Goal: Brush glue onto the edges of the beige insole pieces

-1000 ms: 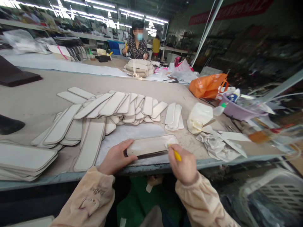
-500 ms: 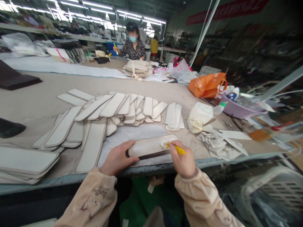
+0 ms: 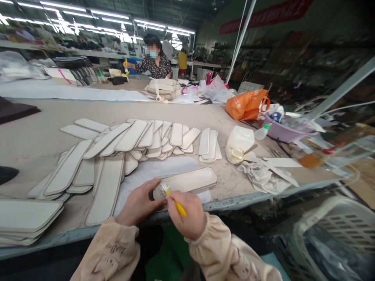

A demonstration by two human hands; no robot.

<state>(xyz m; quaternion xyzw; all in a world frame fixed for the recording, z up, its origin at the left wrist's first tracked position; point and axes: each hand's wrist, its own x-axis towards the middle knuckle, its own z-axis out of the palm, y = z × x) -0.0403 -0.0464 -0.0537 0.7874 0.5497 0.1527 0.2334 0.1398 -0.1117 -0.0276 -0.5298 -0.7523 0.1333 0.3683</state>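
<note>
A long cream strip with rounded ends (image 3: 190, 180) lies near the front edge of the workbench (image 3: 43, 128). My left hand (image 3: 137, 203) presses its left end down with curled fingers. My right hand (image 3: 187, 215) is closed round a yellow-handled brush (image 3: 175, 200), and the bristles touch the strip's left end, close to my left fingers. The strip rests on a pale sheet (image 3: 158, 168) spread on the bench.
Several similar cream strips (image 3: 125, 136) fan across the bench; more are stacked at the left (image 3: 23, 214). A white glue tub (image 3: 239, 143), crumpled rag (image 3: 259, 176), orange bag (image 3: 246, 104) and lilac basin (image 3: 281, 132) sit right. Another person (image 3: 154, 62) works at the far end.
My right hand has drawn the brush along the strip from its right end to its left end. My left hand has stayed on the left end. The view has tilted slightly.
</note>
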